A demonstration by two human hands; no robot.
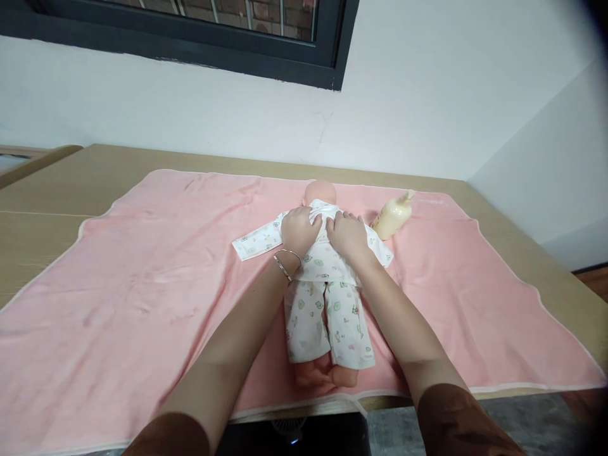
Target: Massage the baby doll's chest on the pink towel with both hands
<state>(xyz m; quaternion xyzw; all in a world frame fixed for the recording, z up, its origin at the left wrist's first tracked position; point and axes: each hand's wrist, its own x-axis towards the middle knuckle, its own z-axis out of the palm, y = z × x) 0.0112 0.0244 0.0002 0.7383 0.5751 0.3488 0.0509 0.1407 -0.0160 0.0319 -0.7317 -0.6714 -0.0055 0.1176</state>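
Pale plastic baby doll [327, 310] lies lengthwise, bald rounded head away from the person, bare feet toward the person; dressed in a white cotton top [323, 261] and matching trousers, small green-and-pink print, cloth creased; one sleeve spread flat to the doll's side.

Left hand [299, 229] on the doll's upper chest; fingers curled down onto the top's cloth near the collar; cannot tell whether they pinch it; thin metal bangles [286, 263] at the wrist.

Right hand [348, 235] just beside the left, on the doll's other shoulder; palm down, fingers laid flat and slightly apart, grasping nothing.

Under the doll: pink plush rectangular towel [142, 285], pale piped edge, soft nap with brush marks; beneath that, light wood-grain table [42, 215].

Right of the doll's head, near its sleeve: cream plastic bottle [392, 217] lying tilted on the towel.

Beyond the doll's head: smooth white wall [427, 95]; dark-framed window [190, 38].
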